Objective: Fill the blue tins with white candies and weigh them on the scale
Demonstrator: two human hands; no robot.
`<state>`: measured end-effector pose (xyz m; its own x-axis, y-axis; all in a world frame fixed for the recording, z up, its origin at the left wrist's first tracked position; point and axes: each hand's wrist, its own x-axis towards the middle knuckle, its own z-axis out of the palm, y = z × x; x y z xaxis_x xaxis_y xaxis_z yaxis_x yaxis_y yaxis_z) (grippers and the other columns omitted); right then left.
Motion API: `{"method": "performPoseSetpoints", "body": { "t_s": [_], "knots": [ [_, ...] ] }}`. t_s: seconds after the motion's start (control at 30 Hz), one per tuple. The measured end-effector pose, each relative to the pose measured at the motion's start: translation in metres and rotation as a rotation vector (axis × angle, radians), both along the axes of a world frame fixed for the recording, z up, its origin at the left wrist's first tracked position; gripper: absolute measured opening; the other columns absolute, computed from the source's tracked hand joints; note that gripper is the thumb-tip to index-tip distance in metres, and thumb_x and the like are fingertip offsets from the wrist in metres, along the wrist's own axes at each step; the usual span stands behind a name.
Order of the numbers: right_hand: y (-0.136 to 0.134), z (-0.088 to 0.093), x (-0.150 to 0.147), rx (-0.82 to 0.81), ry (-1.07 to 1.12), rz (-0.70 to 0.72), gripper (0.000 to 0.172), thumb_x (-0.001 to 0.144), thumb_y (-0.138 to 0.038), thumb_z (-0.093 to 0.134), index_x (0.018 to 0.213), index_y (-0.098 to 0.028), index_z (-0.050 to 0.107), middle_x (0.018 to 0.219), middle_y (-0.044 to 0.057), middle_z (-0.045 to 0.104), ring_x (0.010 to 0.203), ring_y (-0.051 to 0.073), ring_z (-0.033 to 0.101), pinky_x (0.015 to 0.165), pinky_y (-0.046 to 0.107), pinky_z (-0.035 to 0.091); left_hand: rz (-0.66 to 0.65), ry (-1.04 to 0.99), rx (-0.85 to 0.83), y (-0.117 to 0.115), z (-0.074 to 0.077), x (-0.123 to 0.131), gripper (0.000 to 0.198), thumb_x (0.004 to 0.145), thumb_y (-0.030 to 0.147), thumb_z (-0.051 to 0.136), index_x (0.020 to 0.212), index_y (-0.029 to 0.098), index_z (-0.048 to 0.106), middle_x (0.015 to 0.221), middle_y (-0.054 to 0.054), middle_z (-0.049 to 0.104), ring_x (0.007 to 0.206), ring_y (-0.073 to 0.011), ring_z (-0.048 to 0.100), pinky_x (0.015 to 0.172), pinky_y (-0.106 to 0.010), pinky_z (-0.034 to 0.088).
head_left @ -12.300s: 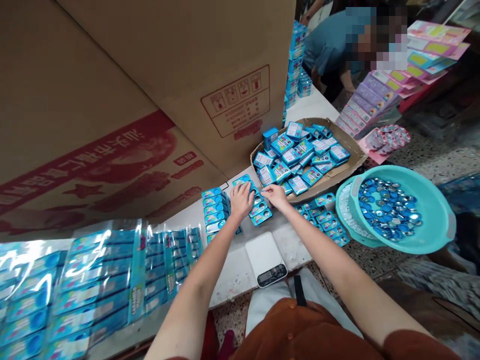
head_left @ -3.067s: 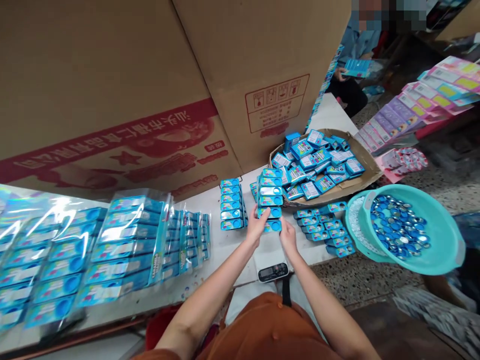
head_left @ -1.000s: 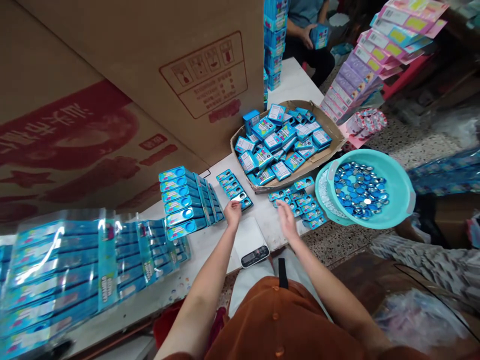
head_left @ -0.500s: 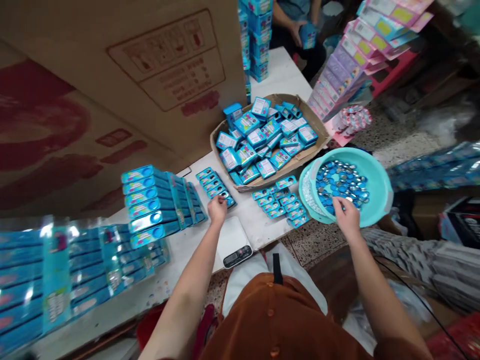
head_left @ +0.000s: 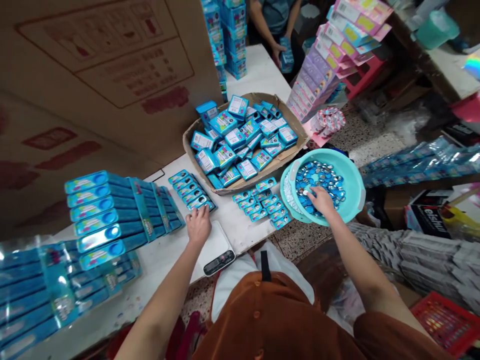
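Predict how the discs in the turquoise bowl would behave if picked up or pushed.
The discs look stiff, judging by their hard shine. Each is probably light, being small beside the right hand. Their glossy, loose heap would likely slide apart when pushed.

A black strap (head_left: pixel 265 266) shows against pale trousers (head_left: pixel 233 286) below a rust-brown, front-buttoned, short-sleeved top (head_left: pixel 277 315).

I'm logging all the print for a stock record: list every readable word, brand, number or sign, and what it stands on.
"eishui" (third letter uncertain, could be l): dark box at the right.
Large carton: red print and pictograms, too blurred to read.
Row of small blue boxes, heaped blue boxes, wrapped packs, pink and purple boxes: too small or blurred.
Scale: panel unreadable.
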<state>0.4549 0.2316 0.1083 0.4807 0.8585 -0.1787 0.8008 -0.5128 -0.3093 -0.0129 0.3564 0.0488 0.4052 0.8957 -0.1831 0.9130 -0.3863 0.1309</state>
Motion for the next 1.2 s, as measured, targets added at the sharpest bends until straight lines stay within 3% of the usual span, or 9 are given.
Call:
{"method": "performPoseSetpoints", "body": {
  "t_s": [0.2, 0.3, 0.4, 0.53, 0.73, 0.93, 1.07, 1.2],
  "knots": [
    [0.014, -0.017, 0.009, -0.074, 0.047, 0.072, 0.034, 0.078, -0.041, 0.06, 0.098, -0.016, 0.071, 0.099, 0.013, 0.067, 0.093, 0.024, 0.059, 0.086, 0.036, 0.042, 0.03, 0.007, -0.063, 0.001, -0.002, 0.001, 0.058, 0.082, 0.009, 0.033, 0.139, 0.014, 0.044, 0.131, -0.017, 0.054, 0.122, -0.0356, 0.04, 0.106, -0.058, 0.018],
    [0.017, -0.022, 0.014, -0.095, 0.142, 0.015, 0.04, 0.078, -0.052, 0.057, 0.092, -0.017, 0.07, 0.093, 0.011, 0.068, 0.088, 0.023, 0.06, 0.081, 0.035, 0.043, 0.049, -0.016, -0.059, 0.0, -0.006, 0.0, 0.06, 0.081, 0.008, 0.035, 0.14, 0.016, 0.042, 0.131, -0.016, 0.054, 0.123, -0.0353, 0.04, 0.109, -0.059, 0.012],
    [0.021, -0.023, 0.011, -0.092, 0.221, -0.117, 0.053, 0.082, -0.061, 0.045, 0.1, -0.016, 0.065, 0.09, 0.01, 0.068, 0.085, 0.023, 0.061, 0.079, 0.034, 0.043, 0.051, -0.045, -0.041, 0.0, -0.006, 0.0, 0.058, 0.081, 0.008, 0.034, 0.138, 0.015, 0.045, 0.129, -0.015, 0.055, 0.124, -0.0347, 0.04, 0.111, -0.058, 0.01],
    [0.03, -0.026, -0.004, -0.067, 0.114, -0.166, 0.06, 0.08, -0.066, 0.044, 0.108, -0.014, 0.058, 0.095, 0.011, 0.065, 0.09, 0.025, 0.059, 0.081, 0.036, 0.042, 0.055, -0.087, -0.004, -0.004, 0.003, 0.004, 0.055, 0.083, 0.011, 0.035, 0.136, 0.014, 0.047, 0.131, -0.014, 0.055, 0.127, -0.0331, 0.038, 0.113, -0.055, 0.011],
    [0.032, -0.03, -0.007, -0.17, 0.123, -0.064, 0.051, 0.082, -0.06, 0.044, 0.108, -0.017, 0.053, 0.095, 0.009, 0.063, 0.087, 0.024, 0.06, 0.08, 0.035, 0.043, 0.169, -0.189, 0.084, -0.05, 0.024, 0.006, 0.051, 0.086, 0.021, 0.04, 0.136, 0.015, 0.045, 0.139, -0.012, 0.048, 0.129, -0.0302, 0.038, 0.113, -0.05, 0.019],
    [0.028, -0.035, -0.01, -0.056, 0.06, 0.105, 0.048, 0.089, -0.048, 0.035, 0.118, -0.014, 0.051, 0.112, 0.016, 0.061, 0.108, 0.028, 0.056, 0.091, 0.038, 0.041, 0.321, -0.292, 0.083, -0.108, 0.035, 0.013, 0.044, 0.086, 0.025, 0.044, 0.129, 0.017, 0.051, 0.132, -0.012, 0.053, 0.126, -0.03, 0.04, 0.11, -0.05, 0.024],
    [0.029, -0.036, -0.016, -0.178, 0.101, 0.085, 0.052, 0.091, -0.048, 0.03, 0.123, -0.012, 0.051, 0.116, 0.018, 0.062, 0.106, 0.028, 0.058, 0.089, 0.036, 0.041, 0.414, -0.342, 0.092, -0.127, 0.041, 0.023, 0.042, 0.085, 0.025, 0.046, 0.126, 0.018, 0.052, 0.13, -0.011, 0.054, 0.124, -0.0301, 0.041, 0.109, -0.051, 0.027],
    [0.026, -0.035, -0.018, -0.216, 0.115, 0.059, 0.055, 0.089, -0.056, 0.028, 0.107, -0.015, 0.06, 0.099, 0.016, 0.067, 0.094, 0.028, 0.062, 0.079, 0.034, 0.042, 0.406, -0.368, 0.082, -0.134, 0.043, 0.028, 0.037, 0.085, 0.023, 0.047, 0.12, 0.02, 0.056, 0.128, -0.01, 0.055, 0.124, -0.0297, 0.042, 0.109, -0.052, 0.027]
  ]
}}
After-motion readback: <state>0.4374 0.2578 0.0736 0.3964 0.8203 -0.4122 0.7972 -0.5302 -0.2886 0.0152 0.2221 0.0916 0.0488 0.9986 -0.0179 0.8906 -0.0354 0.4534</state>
